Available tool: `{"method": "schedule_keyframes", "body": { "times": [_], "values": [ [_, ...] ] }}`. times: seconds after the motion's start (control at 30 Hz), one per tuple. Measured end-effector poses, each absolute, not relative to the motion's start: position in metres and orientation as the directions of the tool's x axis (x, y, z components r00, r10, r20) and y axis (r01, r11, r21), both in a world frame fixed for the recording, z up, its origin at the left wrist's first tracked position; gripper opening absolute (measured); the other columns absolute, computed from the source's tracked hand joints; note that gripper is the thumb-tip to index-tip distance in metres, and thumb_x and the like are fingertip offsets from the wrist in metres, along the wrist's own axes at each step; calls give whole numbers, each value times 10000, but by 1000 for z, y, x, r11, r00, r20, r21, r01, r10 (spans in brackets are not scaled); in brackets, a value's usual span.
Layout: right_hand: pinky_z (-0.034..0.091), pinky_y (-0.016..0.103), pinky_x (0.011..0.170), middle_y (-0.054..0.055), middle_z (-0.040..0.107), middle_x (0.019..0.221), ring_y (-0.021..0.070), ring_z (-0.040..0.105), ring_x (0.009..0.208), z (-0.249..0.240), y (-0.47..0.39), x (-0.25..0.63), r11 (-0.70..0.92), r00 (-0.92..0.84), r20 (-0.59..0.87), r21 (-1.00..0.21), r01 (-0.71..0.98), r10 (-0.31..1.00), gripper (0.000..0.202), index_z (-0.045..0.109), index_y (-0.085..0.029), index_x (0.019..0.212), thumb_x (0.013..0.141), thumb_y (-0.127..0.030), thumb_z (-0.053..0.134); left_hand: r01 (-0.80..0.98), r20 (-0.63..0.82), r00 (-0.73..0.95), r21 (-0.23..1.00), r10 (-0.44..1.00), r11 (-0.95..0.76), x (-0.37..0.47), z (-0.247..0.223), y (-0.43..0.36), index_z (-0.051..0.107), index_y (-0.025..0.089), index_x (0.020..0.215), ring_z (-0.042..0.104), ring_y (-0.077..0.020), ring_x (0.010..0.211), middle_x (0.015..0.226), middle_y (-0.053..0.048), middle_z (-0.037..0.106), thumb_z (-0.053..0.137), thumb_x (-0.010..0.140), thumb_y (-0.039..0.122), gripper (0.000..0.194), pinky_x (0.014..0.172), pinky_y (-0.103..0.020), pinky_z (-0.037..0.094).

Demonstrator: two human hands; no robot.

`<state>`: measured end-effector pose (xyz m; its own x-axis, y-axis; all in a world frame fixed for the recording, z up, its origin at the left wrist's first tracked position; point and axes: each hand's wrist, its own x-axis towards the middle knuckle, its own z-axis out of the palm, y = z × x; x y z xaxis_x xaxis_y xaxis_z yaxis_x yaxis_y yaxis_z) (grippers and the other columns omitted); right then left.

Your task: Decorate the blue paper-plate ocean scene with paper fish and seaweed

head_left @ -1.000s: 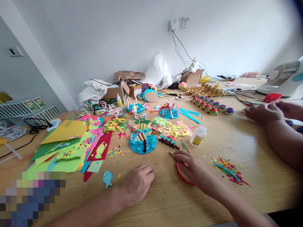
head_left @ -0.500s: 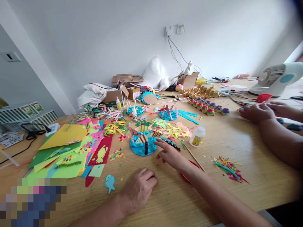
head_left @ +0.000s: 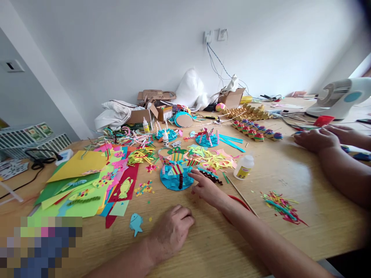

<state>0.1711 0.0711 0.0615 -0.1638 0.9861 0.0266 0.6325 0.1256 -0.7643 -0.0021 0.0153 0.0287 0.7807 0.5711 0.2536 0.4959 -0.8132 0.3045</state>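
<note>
My left hand (head_left: 173,231) rests on the wooden table with its fingers curled under, between a light-blue paper fish (head_left: 136,224) and my right arm; whatever its fingers may hold is hidden. Fingers extended and apart, my right hand (head_left: 207,190) lies at the right edge of a round blue paper base (head_left: 173,182), with nothing held in it. Paper fish stand on that base, among them a red-and-white striped fish (head_left: 176,170) by a dark brown twisted stem (head_left: 181,180).
Coloured paper sheets (head_left: 84,193) lie at the left. A glue bottle (head_left: 244,167), a wooden stick (head_left: 242,195) and paper scraps (head_left: 279,208) are at the right. Another person's hands (head_left: 319,139) rest near a white fan (head_left: 337,96). Smaller blue bases (head_left: 207,140) stand behind.
The view has shifted very slightly. My hands stay in place. At the right, the other person's hands have lowered and flattened a little.
</note>
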Motion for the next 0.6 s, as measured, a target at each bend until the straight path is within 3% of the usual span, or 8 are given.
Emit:
{"method": "schedule_keyframes", "body": {
  "times": [0.2,0.37,0.6],
  "values": [
    [480,332,834,130,390,1371,207,584,1001,60,72,171,194,-205,77,-741,643,976,630,529,-163,1224,627,-1,413,490,261,779,313,570,-813,-3,30,16,554,178,926,477,-156,866,935,-29,550,431,800,35,227,780,-275,424],
    [420,358,928,170,389,1366,249,429,1207,61,72,170,252,-242,115,-694,674,963,626,517,-97,1225,621,18,398,494,255,778,318,575,-809,-2,29,16,561,179,927,474,-158,874,947,-27,550,436,790,26,241,787,-275,421],
    [361,359,992,192,363,1376,256,374,1252,63,71,168,258,-247,110,-650,715,963,594,520,-61,1215,641,20,391,497,249,773,333,583,-801,-2,31,15,562,173,926,470,-157,875,948,-24,553,438,790,21,239,790,-271,418]
  ]
}}
